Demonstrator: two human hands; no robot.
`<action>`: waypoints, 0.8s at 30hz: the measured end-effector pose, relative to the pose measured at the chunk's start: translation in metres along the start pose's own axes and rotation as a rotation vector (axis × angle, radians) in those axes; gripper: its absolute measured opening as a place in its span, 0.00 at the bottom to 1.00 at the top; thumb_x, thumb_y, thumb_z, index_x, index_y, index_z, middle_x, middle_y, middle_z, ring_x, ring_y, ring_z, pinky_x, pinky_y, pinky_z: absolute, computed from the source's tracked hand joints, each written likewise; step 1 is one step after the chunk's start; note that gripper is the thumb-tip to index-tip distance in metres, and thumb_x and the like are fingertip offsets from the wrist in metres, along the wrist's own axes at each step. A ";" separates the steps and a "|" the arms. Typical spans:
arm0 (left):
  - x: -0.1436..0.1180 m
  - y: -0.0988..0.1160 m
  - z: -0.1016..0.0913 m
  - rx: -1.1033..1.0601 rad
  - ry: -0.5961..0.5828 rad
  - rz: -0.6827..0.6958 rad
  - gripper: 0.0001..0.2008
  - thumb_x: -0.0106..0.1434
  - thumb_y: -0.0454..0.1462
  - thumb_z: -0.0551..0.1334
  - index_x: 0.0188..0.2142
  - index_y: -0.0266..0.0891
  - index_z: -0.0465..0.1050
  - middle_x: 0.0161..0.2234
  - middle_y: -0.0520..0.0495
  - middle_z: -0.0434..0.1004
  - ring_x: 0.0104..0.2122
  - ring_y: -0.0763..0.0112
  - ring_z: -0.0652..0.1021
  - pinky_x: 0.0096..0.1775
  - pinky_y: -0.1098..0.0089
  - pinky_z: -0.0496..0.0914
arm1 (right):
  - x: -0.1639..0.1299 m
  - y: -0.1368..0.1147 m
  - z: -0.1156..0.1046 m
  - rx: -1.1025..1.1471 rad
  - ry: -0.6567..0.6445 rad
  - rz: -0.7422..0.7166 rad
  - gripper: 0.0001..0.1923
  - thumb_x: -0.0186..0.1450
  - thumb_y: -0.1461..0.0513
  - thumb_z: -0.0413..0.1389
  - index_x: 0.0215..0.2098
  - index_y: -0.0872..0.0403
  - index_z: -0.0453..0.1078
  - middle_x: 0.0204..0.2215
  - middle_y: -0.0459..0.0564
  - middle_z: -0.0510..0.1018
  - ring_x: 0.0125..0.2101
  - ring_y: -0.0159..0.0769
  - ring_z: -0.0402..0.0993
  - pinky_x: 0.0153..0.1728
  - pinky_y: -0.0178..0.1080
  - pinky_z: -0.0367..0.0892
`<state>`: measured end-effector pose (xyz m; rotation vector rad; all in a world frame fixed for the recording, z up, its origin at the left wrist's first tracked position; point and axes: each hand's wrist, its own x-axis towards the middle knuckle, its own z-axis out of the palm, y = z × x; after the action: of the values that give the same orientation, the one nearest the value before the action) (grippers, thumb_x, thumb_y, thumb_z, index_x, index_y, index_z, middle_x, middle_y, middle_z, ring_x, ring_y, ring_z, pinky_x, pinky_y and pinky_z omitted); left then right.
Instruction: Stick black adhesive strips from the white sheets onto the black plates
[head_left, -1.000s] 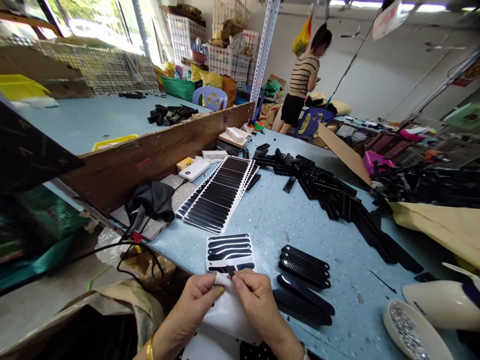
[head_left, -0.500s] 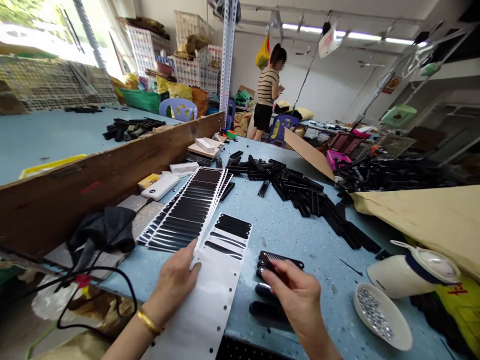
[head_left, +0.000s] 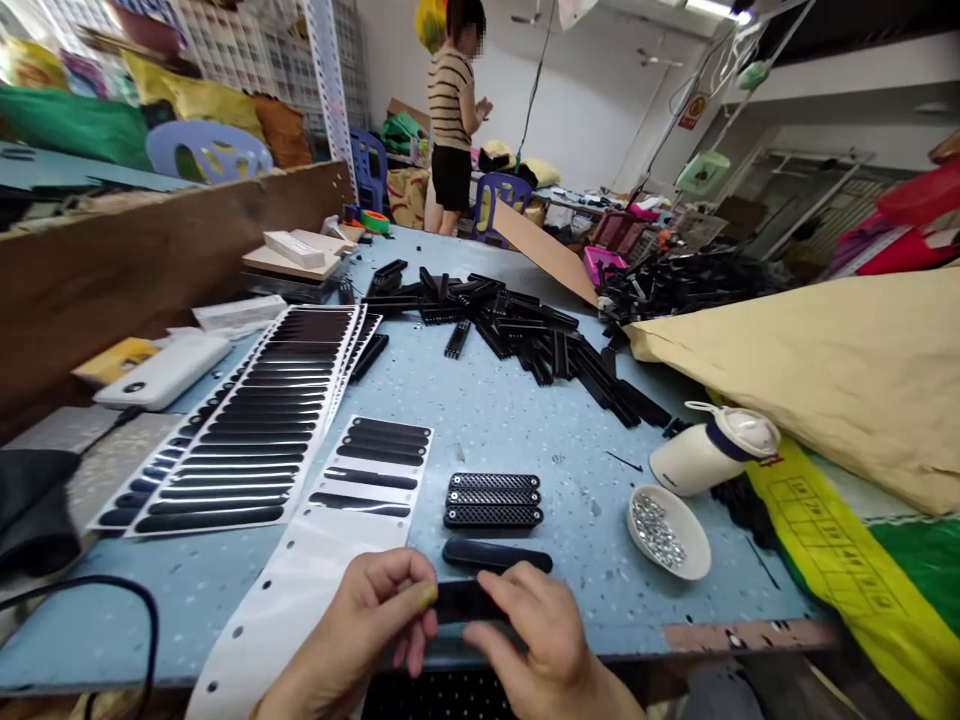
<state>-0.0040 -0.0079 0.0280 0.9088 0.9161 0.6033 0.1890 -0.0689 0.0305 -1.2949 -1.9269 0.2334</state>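
Observation:
My left hand (head_left: 375, 615) and my right hand (head_left: 544, 640) meet at the table's near edge, both pinching a flat black plastic bar (head_left: 466, 601) between them. Just beyond lies another smooth black bar (head_left: 496, 555), and behind it three ribbed black bars (head_left: 493, 501) side by side. A white backing strip with black oval stickers (head_left: 367, 475) runs from under my left hand toward the middle of the blue table (head_left: 525, 430). Larger sheets of black stickers (head_left: 262, 420) lie to the left.
A small white dish of tiny shiny pieces (head_left: 667, 533) and a tipped white container (head_left: 709, 450) sit to the right. A heap of black bars (head_left: 525, 330) fills the far middle. Brown paper (head_left: 825, 370) covers the right. A person in a striped top (head_left: 452, 115) stands far back.
My right hand took a black bar from the group on the table and brought it near; my left hand left the sticker strip and joined it. The view shifted right and closer.

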 end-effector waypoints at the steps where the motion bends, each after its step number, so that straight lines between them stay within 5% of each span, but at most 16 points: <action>1: 0.003 -0.001 -0.002 -0.019 0.005 -0.006 0.17 0.55 0.48 0.69 0.26 0.36 0.70 0.17 0.50 0.76 0.12 0.79 0.71 0.15 0.80 0.55 | -0.003 0.004 -0.002 0.001 0.033 -0.001 0.12 0.66 0.64 0.57 0.48 0.57 0.73 0.29 0.53 0.77 0.28 0.41 0.74 0.27 0.43 0.72; 7: 0.021 0.003 -0.010 0.085 -0.025 -0.014 0.16 0.55 0.47 0.68 0.26 0.36 0.73 0.18 0.51 0.76 0.11 0.77 0.71 0.15 0.79 0.57 | -0.010 0.018 -0.015 -0.002 0.088 0.004 0.12 0.66 0.68 0.53 0.46 0.57 0.74 0.28 0.55 0.77 0.27 0.40 0.74 0.26 0.42 0.73; 13: 0.035 0.006 -0.023 0.625 0.360 0.443 0.09 0.56 0.43 0.67 0.32 0.41 0.79 0.23 0.51 0.80 0.21 0.69 0.77 0.25 0.73 0.70 | -0.008 0.050 -0.042 0.155 0.189 0.358 0.06 0.65 0.65 0.57 0.38 0.53 0.76 0.29 0.50 0.79 0.30 0.38 0.76 0.31 0.39 0.73; 18: 0.040 0.001 -0.022 0.863 0.180 0.599 0.08 0.59 0.40 0.64 0.37 0.44 0.80 0.32 0.49 0.83 0.30 0.65 0.81 0.34 0.72 0.73 | -0.010 0.063 -0.035 0.280 0.127 0.503 0.05 0.62 0.64 0.59 0.35 0.54 0.78 0.28 0.49 0.80 0.29 0.37 0.77 0.31 0.37 0.72; 24: 0.042 -0.003 -0.023 0.969 0.132 0.522 0.10 0.62 0.42 0.60 0.27 0.42 0.75 0.22 0.51 0.77 0.23 0.69 0.76 0.26 0.73 0.69 | -0.001 0.057 -0.029 0.253 0.102 0.402 0.05 0.62 0.65 0.58 0.34 0.54 0.78 0.28 0.49 0.81 0.29 0.37 0.78 0.31 0.38 0.74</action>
<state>-0.0026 0.0322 0.0019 2.0384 1.1072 0.6609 0.2490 -0.0507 0.0185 -1.4778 -1.4832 0.5816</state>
